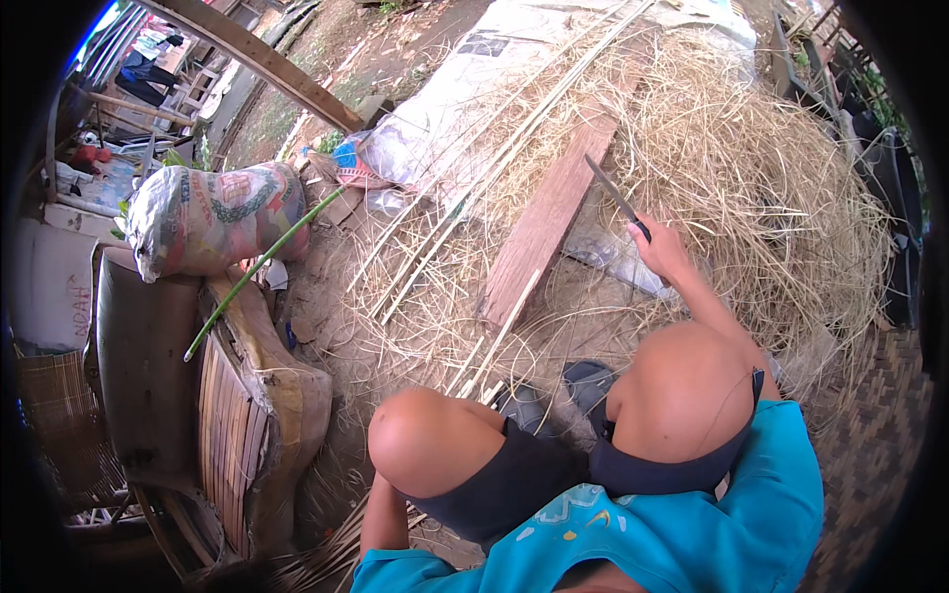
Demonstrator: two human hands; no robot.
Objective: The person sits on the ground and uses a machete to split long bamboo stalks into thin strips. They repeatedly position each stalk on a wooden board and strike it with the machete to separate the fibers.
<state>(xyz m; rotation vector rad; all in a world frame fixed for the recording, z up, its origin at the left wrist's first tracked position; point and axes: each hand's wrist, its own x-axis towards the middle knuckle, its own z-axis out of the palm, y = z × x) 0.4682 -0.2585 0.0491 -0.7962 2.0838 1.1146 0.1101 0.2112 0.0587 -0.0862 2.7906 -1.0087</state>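
My right hand (664,253) is closed round the dark handle of a knife (614,188). The blade points up and to the left, over the edge of a reddish-brown wooden plank (544,227). The plank lies slanting on the ground in front of my knees. To its left run long, thin pale bamboo strips (512,160), and a few shorter ones reach from the plank's near end toward my feet. A big heap of curly, straw-coloured shavings (761,178) spreads to the right of the plank. My left forearm goes down behind my left knee, which hides the hand.
A stuffed patterned sack (217,219) lies at the left, with a green stalk (262,262) slanting in front of it. Nearer stands a worn frame with wooden slats (229,445). A white sheet (425,124) stretches under the shavings; woven matting (860,445) lies at the right.
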